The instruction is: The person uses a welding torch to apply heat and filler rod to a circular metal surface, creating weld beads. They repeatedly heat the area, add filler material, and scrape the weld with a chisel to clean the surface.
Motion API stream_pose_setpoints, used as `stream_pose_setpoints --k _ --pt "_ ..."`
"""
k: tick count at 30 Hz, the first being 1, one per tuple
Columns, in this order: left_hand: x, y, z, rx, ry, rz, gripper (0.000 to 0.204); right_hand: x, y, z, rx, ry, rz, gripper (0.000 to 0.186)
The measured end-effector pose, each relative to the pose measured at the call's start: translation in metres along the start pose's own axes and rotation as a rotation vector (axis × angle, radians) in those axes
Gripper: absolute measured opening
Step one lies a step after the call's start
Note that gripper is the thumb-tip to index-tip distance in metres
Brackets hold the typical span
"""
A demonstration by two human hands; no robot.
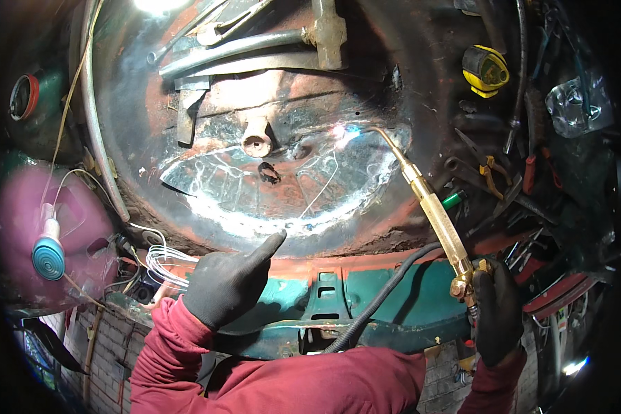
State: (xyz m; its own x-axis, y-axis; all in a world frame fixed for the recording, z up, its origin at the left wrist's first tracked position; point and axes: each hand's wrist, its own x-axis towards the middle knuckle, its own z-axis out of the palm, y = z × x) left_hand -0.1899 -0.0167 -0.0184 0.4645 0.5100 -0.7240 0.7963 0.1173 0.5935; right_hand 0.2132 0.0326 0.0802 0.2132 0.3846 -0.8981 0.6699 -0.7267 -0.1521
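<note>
The hammer [255, 48] lies behind the torch [435, 214], left of the tape measure [485, 71].

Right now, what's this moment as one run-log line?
left grip: gloved, index extended near pale seam; right grip: gloved, holding brass gas torch; flame: lit; nearby: hammer, yellow tape measure

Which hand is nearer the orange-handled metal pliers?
Right: the dark-gloved right hand, gripping the long brass-coloured torch, is below the pliers in view; the dark-gloved left hand is farther off, lower left.

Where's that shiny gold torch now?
In the head view, the gold torch is right of centre, held in the right hand, beside a green cylinder.
</note>
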Motion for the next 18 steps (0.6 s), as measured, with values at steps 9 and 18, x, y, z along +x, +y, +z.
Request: stream_pose_setpoints --k 9,18 --pt "0.012 0.001 0.006 -0.049 -0.063 -0.038 0.065 0.011 -0.007 0.004 0.033 -0.102 0.073 0.028" --pt "0.019 -0.006 0.006 -0.018 -0.118 -0.085 0.066 0.016 -0.008 0.014 0.051 -0.134 0.059 0.032"
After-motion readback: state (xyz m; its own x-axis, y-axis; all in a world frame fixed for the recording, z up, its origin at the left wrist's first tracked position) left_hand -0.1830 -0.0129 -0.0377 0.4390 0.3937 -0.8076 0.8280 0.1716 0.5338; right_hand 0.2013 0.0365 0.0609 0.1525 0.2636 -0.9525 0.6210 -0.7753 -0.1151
